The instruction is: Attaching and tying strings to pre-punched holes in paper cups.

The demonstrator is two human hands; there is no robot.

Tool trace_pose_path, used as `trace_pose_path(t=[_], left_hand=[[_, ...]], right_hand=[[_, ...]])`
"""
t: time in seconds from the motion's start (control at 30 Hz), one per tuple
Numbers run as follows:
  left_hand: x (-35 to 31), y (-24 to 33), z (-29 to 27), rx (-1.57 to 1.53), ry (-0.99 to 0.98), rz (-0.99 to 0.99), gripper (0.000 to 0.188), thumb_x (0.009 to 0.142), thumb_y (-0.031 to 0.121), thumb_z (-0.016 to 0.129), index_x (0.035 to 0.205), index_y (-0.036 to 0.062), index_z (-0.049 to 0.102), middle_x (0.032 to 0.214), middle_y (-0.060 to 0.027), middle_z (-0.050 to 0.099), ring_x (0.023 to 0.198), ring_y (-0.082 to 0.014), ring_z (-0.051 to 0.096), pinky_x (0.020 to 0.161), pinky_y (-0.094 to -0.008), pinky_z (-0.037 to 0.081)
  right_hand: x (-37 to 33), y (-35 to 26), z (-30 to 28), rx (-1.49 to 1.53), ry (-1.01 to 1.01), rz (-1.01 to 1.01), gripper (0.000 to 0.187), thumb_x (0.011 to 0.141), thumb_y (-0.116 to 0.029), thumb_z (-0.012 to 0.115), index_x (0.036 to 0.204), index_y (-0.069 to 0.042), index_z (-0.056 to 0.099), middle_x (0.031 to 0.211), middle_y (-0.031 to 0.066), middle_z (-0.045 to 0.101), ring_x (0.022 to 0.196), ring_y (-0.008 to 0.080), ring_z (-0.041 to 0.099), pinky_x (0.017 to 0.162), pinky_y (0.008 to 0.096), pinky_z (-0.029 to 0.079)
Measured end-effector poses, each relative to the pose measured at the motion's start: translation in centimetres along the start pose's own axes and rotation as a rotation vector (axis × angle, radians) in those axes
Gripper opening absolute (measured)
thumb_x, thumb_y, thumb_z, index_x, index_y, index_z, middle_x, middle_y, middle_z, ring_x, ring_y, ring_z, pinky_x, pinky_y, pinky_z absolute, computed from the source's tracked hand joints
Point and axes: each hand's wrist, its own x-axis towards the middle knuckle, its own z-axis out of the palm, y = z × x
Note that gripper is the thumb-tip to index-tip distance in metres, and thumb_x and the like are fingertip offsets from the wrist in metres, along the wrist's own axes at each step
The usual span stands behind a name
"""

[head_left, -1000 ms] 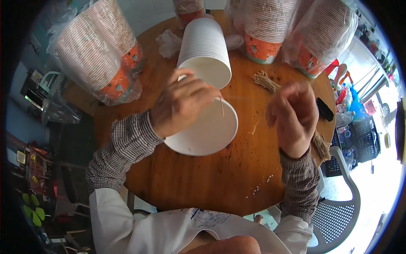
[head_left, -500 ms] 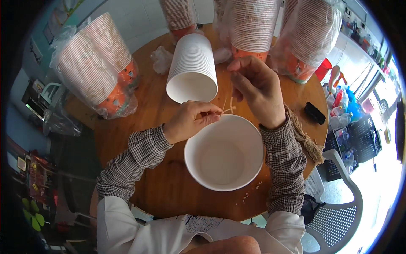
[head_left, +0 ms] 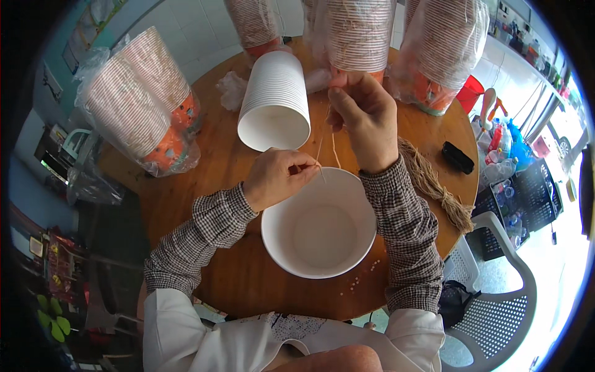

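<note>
A large white paper bucket [head_left: 279, 251] stands open-side up in front of me. Over its far rim, my left hand [head_left: 276, 180] pinches a thin pale string [head_left: 320, 149] between thumb and fingertips. My right hand [head_left: 369, 121] is raised higher and farther off, its thumb and forefinger closed on the string's upper part. A thicker-looking length of string [head_left: 335, 150] dangles from the right hand down to the bucket's rim. Whether both lengths are one piece, and how the string meets the rim, I cannot tell.
Nested white buckets [head_left: 273, 93] lie on their side behind. Plastic-wrapped stacks of orange-based cups [head_left: 130, 102] stand around the table's far edge. A bundle of tan cords [head_left: 434, 186], a black object [head_left: 457, 157] and small white bits [head_left: 354, 282] lie at right, near a grey chair [head_left: 502, 291].
My right hand has risen away from the left, drawing the string up into a longer, straighter line. My left hand stays pinched near the rim. The whole view has shifted slightly.
</note>
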Motion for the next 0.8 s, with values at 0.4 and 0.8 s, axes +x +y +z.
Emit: trace_pose_path(t=[0.4,0.8], left_hand=[[-1.0,-3.3,-4.7,0.546,0.148,0.124,0.013,0.082,0.012,0.063,0.089,0.0017,0.067,0.083,-0.0139,0.066,0.081,-0.0313,0.063,0.072,-0.0397,0.050],[-4.3,5.9,-4.7,-0.401,0.233,0.127,0.026,0.098,0.015,0.050,0.113,-0.0047,0.060,0.104,-0.0075,0.066,0.099,-0.0129,0.061,0.087,-0.0263,0.048]], right_hand=[[-1.0,-4.3,-1.3,0.719,-0.248,0.236,0.014,0.096,-0.012,0.052,0.105,-0.004,0.059,0.083,0.0049,0.064,0.060,0.0104,0.061,0.046,0.0220,0.049],[-2.2,-3.5,1.1,0.733,-0.374,0.337,0.015,0.096,-0.009,0.051,0.108,-0.001,0.056,0.089,0.0082,0.066,0.067,0.0113,0.063,0.055,0.0235,0.054]])
